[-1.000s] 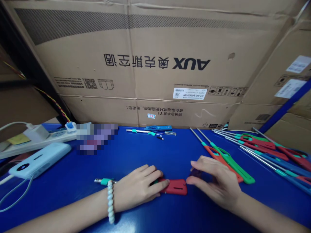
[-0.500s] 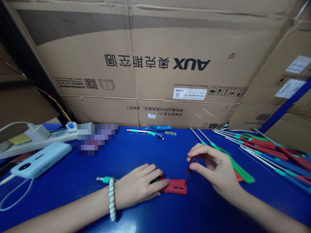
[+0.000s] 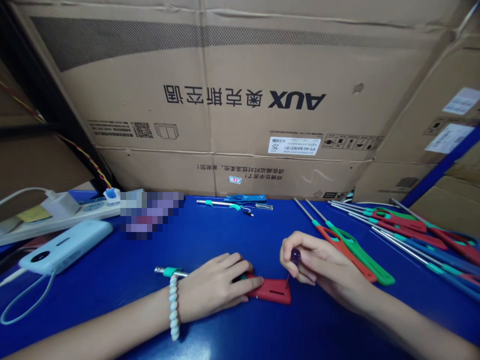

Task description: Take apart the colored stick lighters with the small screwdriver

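My left hand (image 3: 221,282) presses a red long-necked lighter (image 3: 276,291) flat on the table, its fingers wrapped over the trigger end. The lighter's metal neck with a green collar emerges to the left, under my wrist. In my right hand (image 3: 318,260) is a small screwdriver (image 3: 296,256) with a dark purple handle. It stands nearly upright, its thin shaft meeting the right end of the red handle. Whether the tip sits in a screw is too small to tell. Just beyond my right hand lie an orange lighter (image 3: 347,256) and a green lighter (image 3: 369,257).
Several more lighters (image 3: 416,235) lie at the right. Lighter parts (image 3: 215,203) and a blue handle piece (image 3: 245,198) rest by the cardboard (image 3: 225,125) at the back. A power bank (image 3: 67,245) with a cable and a power strip (image 3: 90,210) occupy the left.
My right hand has lowered and turned, its fingers now curled around the screwdriver's handle. The screwdriver stands more upright, and more of the orange lighter shows. My left hand stays on the red lighter.
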